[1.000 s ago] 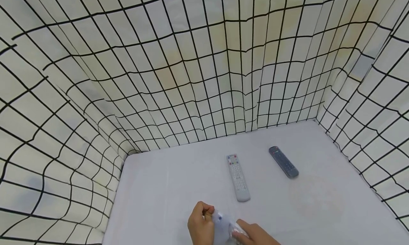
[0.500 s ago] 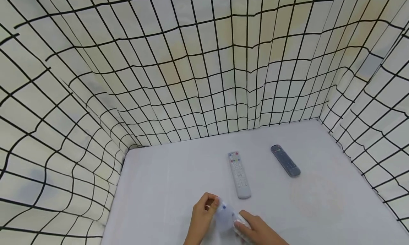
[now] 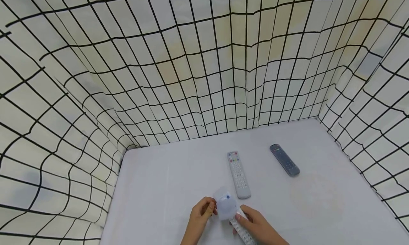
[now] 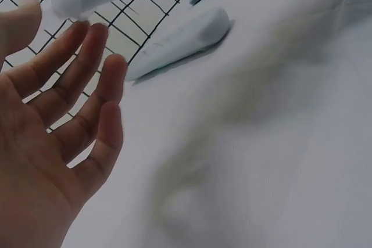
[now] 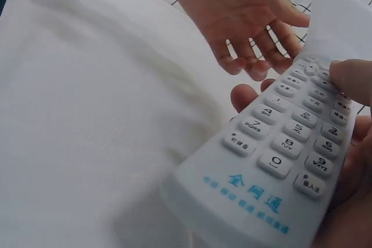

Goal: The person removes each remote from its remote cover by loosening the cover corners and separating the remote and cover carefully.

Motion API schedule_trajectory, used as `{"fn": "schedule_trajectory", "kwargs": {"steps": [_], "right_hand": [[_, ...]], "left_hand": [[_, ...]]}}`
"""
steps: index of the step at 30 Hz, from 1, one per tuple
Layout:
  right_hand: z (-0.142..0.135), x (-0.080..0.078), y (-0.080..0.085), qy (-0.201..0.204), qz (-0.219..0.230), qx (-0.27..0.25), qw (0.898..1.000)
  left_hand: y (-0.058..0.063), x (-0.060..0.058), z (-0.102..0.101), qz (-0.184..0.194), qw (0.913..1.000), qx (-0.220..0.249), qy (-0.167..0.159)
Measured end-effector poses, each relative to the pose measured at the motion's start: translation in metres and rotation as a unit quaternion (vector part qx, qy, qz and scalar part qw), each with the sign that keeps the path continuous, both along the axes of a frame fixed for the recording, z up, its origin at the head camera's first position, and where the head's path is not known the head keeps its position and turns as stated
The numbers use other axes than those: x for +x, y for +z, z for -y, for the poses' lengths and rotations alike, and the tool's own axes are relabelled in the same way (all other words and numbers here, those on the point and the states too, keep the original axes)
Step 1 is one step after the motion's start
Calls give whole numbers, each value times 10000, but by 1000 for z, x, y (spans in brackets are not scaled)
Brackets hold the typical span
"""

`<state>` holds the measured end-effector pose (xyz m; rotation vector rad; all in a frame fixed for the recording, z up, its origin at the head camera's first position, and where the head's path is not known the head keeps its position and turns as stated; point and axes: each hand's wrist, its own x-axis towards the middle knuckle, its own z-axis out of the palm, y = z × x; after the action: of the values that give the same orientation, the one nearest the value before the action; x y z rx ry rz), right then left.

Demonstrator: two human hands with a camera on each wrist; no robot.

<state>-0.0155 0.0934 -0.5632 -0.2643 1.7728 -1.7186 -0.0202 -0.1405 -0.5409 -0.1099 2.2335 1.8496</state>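
Note:
My right hand (image 3: 252,222) grips a white remote control (image 5: 290,137) with rows of number keys and blue lettering at its near end. The right thumb rests on its upper keys. A translucent white plastic film or sleeve (image 3: 226,204) with a blue dot covers its far end and flares out past it. At the left edge of that film is my left hand (image 3: 201,216), its fingers apart and loosely bent in the left wrist view. The fingertips are close under the film; whether they touch it I cannot tell.
A light grey remote control (image 3: 239,175) lies on the white table (image 3: 159,181) just beyond the hands. Farther right lies a dark grey remote control (image 3: 284,159). White cloth walls with a black grid (image 3: 204,78) stand around the table's back and sides.
Earlier the left fingers pinched the film's corner and stretched it. Now they have loosened, and the film stands spread over the remote's far end, facing up. More of the keys show.

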Motion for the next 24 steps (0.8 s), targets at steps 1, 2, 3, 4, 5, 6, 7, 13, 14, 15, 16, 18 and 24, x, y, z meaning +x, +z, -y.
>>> {"fn": "schedule_trajectory", "kwargs": {"steps": [1, 2, 3, 4, 5, 6, 7, 13, 14, 15, 16, 18, 24], "right_hand": [[0, 0, 0, 20, 17, -37, 10000], [1, 0, 0, 56, 54, -112, 9999], [2, 1, -1, 103, 137, -240, 9996], [3, 2, -2, 150, 230, -378, 9989], [5, 3, -3, 210, 303, -504, 9980], [6, 4, -4, 269, 362, -613, 9971], [8, 6, -5, 318, 384, -665, 9965], [14, 11, -4, 562, -304, -49, 9979], [14, 11, -2, 617, -398, 50, 9973], [15, 12, -1, 688, -508, 126, 9963], [16, 12, 1, 750, -582, 179, 9953], [18, 15, 4, 836, -674, 206, 9940], [20, 18, 9, 941, -959, 385, 9902]], "left_hand": [[0, 0, -1, -21, 10000, -24, 68], [-1, -1, -2, -62, 9998, -84, 183], [-1, -1, -4, -128, 9991, -153, 366], [-2, -1, -6, -217, 9978, -236, 587], [-3, -1, -8, -277, 9956, -328, 832], [-3, -1, -9, -307, 9929, -385, 1084], [-4, -1, -11, -324, 9897, -420, 1332], [-2, 0, -22, -134, 9664, -475, 2521], [-1, 0, -22, -150, 9624, -517, 2662], [0, 1, -23, -155, 9584, -573, 2792], [1, 1, -23, -164, 9543, -641, 2915], [2, 0, -22, -243, 9478, -788, 3082], [7, 0, -18, -374, 9327, -1343, 3326]]}}
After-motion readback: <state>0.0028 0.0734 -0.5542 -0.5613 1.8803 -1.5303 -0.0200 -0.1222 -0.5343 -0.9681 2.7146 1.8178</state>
